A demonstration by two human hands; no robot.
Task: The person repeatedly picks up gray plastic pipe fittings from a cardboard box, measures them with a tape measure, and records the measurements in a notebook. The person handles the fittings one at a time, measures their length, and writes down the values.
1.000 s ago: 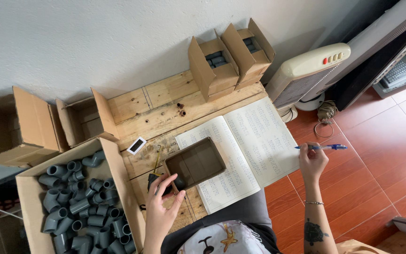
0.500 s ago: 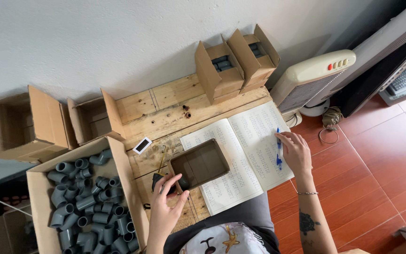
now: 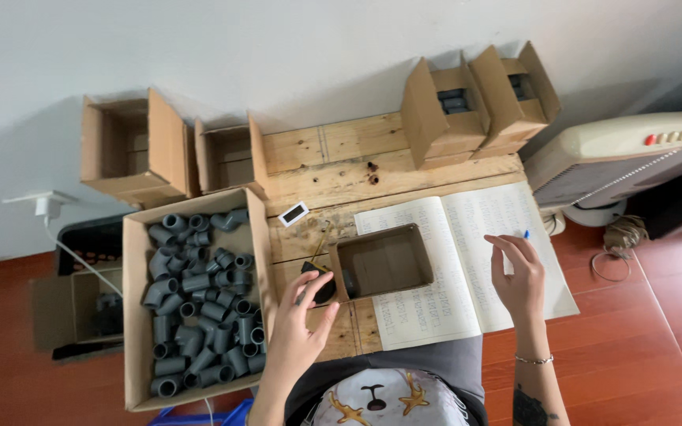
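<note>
five cardboard boxes (image 3: 140, 146), one ledger (image 3: 467, 260), one pen (image 3: 525, 234)

A small black object (image 3: 321, 285) sits on the wooden tabletop (image 3: 341, 150), just left of an open, empty cardboard box (image 3: 383, 262). A blue pen (image 3: 524, 234) pokes out above the open ruled ledger (image 3: 467, 260).

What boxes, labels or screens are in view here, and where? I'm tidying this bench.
Large open carton: left, brown, full of grey pipe elbows.
Two empty cartons: back left, brown, on their sides.
Two cartons: back right, brown, dark parts inside.
Small tray box: on the open ledger.
Small screen device: white, rectangular, on the planks.
</note>
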